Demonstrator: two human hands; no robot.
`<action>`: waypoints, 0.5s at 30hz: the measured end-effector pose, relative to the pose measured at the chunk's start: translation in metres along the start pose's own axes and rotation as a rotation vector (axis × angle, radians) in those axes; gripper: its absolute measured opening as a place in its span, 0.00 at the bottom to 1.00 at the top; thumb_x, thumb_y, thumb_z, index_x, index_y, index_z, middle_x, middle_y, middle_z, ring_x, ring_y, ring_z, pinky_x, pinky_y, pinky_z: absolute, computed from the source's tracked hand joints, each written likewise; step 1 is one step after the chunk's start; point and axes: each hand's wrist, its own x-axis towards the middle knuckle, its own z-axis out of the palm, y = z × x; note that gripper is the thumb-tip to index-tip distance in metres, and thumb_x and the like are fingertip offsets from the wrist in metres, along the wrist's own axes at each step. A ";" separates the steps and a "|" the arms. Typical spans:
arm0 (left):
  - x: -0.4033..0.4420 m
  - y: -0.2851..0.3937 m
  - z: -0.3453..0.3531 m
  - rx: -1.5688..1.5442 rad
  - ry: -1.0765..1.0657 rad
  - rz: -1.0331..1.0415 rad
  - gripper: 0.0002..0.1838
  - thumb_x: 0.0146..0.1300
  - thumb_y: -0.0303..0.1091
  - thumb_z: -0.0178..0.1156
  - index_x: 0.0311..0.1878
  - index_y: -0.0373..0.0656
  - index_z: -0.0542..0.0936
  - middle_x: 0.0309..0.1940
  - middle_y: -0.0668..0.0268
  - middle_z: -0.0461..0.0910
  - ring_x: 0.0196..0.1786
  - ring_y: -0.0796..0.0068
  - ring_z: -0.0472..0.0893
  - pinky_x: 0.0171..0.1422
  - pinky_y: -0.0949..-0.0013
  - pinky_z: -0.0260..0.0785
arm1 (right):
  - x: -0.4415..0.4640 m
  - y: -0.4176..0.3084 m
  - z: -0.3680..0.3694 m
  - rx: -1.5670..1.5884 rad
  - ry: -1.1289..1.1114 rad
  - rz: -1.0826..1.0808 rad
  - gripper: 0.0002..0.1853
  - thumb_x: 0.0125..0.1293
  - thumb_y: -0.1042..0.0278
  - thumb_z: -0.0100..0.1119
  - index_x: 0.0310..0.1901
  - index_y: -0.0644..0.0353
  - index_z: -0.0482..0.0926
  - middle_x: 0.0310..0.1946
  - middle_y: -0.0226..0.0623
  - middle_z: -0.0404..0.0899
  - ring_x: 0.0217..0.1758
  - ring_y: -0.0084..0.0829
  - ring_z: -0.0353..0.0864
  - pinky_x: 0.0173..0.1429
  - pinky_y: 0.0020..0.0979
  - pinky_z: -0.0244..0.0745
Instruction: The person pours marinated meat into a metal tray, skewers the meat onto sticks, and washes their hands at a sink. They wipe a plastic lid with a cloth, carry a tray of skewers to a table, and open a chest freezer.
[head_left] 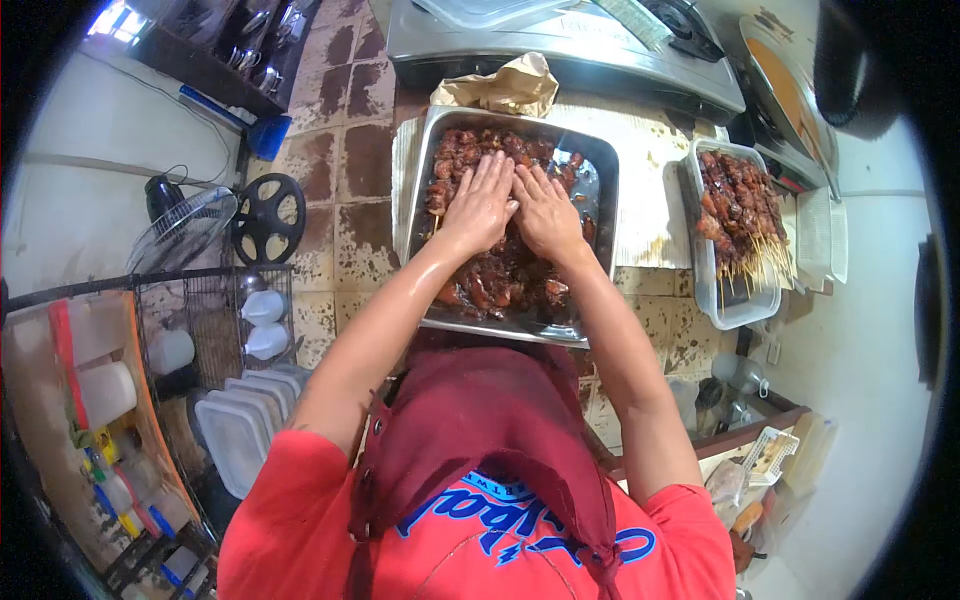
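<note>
Flat and extended, the left hand (482,208) and right hand (547,215) are resting palm-down on the sauced meat (487,288) in the metal tray (418,190) at twelve o'clock, ideally distributing pressure evenly.

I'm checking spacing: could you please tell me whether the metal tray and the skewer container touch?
Apart: the head view shows pale sheeting between the metal tray and skewer container.

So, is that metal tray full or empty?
Partly full: dark meat covers much of the tray, leaving its upper right barer.
</note>
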 end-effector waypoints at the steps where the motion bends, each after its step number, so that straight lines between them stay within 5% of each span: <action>1: 0.006 0.001 0.007 0.073 -0.090 0.025 0.33 0.69 0.44 0.41 0.70 0.35 0.49 0.72 0.52 0.43 0.74 0.56 0.44 0.75 0.55 0.35 | -0.005 0.007 0.005 -0.017 -0.079 -0.005 0.27 0.65 0.64 0.39 0.66 0.60 0.59 0.69 0.41 0.54 0.73 0.39 0.49 0.73 0.39 0.46; 3: 0.008 0.011 0.018 0.210 -0.221 0.040 0.35 0.69 0.51 0.35 0.71 0.37 0.46 0.73 0.54 0.40 0.75 0.58 0.40 0.75 0.54 0.33 | -0.023 0.017 0.011 -0.067 -0.072 0.007 0.28 0.65 0.64 0.39 0.66 0.61 0.57 0.70 0.41 0.53 0.73 0.38 0.49 0.73 0.39 0.46; 9: -0.018 0.037 0.038 0.114 -0.229 0.028 0.40 0.67 0.58 0.37 0.71 0.37 0.45 0.73 0.53 0.39 0.75 0.59 0.38 0.75 0.53 0.29 | -0.083 0.007 -0.005 0.051 -0.061 0.124 0.29 0.65 0.70 0.40 0.67 0.67 0.52 0.69 0.52 0.50 0.73 0.46 0.46 0.73 0.42 0.47; 13: -0.076 0.043 0.018 0.116 -0.242 0.045 0.41 0.65 0.60 0.40 0.71 0.39 0.47 0.72 0.52 0.41 0.75 0.59 0.39 0.75 0.51 0.29 | -0.118 -0.027 -0.015 0.170 -0.141 0.206 0.34 0.65 0.56 0.48 0.68 0.63 0.52 0.70 0.51 0.46 0.74 0.50 0.43 0.71 0.48 0.49; 15: -0.089 0.041 0.027 0.106 -0.293 0.030 0.43 0.65 0.61 0.41 0.71 0.38 0.45 0.72 0.49 0.39 0.75 0.55 0.38 0.74 0.49 0.31 | -0.120 -0.031 -0.009 0.177 -0.148 0.209 0.35 0.63 0.57 0.50 0.68 0.63 0.52 0.70 0.51 0.46 0.74 0.49 0.43 0.71 0.46 0.50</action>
